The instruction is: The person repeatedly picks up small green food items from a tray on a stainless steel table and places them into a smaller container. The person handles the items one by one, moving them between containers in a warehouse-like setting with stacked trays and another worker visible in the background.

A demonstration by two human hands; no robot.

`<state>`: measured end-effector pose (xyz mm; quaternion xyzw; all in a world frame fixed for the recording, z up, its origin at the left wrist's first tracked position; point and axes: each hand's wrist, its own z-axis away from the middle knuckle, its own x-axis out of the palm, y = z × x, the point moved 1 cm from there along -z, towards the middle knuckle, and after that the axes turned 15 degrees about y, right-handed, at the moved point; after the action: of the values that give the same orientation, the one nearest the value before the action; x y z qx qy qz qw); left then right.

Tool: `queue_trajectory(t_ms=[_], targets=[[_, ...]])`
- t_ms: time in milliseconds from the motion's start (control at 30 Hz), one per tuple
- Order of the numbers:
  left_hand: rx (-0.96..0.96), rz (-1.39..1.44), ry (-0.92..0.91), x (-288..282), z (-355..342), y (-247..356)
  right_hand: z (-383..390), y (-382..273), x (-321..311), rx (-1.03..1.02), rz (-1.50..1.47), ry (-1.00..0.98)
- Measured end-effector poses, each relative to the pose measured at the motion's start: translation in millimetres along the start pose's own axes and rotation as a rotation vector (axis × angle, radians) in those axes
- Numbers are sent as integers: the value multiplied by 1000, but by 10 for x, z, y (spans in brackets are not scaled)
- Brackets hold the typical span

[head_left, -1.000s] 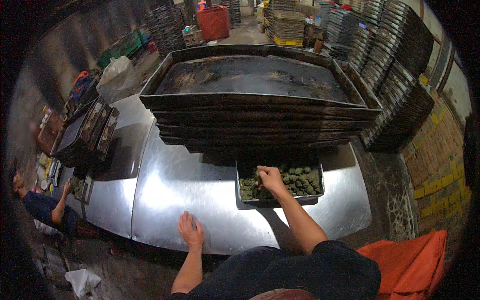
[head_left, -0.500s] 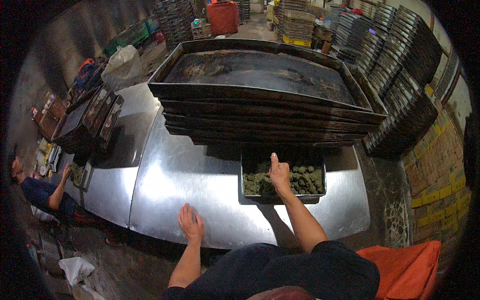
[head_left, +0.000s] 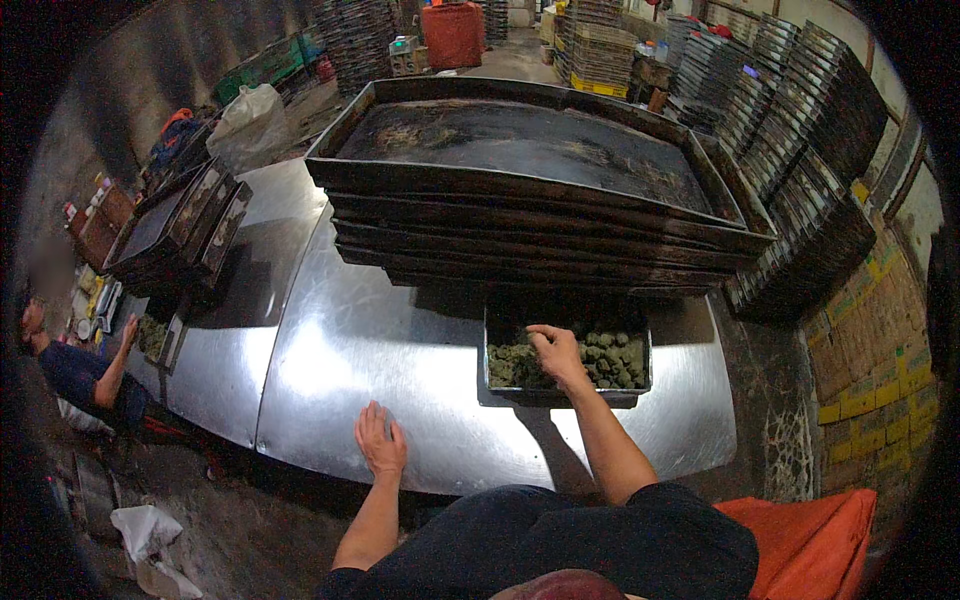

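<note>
My right hand (head_left: 556,354) is over a dark rectangular tray (head_left: 566,398), its fingers curled and pinched together, pointing left. Whatever they hold, if anything, is too small or hidden to make out. Inside the tray, loose green crumbly material (head_left: 512,366) lies on the left, and rounded green lumps (head_left: 612,358) fill the right part. My left hand (head_left: 381,440) rests flat on the shiny metal table (head_left: 350,330) near its front edge, fingers stretched out, with nothing in it.
Beyond the tray, a tall stack of large black metal trays (head_left: 540,190) stands on the table. Smaller stacked trays (head_left: 180,225) sit to the left, where another person (head_left: 95,375) works at a tray. More tray stacks (head_left: 800,150) rise at right. Red-orange cloth (head_left: 800,540) lies beside me.
My right hand has gone from an upward-pointing thumb to curled fingers aimed left, still over the tray. My left hand stays on the table.
</note>
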<state>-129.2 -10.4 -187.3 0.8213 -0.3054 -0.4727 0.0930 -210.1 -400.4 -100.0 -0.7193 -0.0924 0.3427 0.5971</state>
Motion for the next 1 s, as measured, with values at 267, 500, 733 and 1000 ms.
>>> queue_trajectory(t_ms=[267,500,733,1000], targets=[[1,4,-2,-7,-4,19,12,62,94,-251,130,179],[12,-2,24,-9,2,27,0,-12,77,7,-87,141],[-3,-25,4,-6,10,4,106,-438,-149,-51,133,193],[19,-9,18,19,-2,17,-128,54,-40,42,-249,151]])
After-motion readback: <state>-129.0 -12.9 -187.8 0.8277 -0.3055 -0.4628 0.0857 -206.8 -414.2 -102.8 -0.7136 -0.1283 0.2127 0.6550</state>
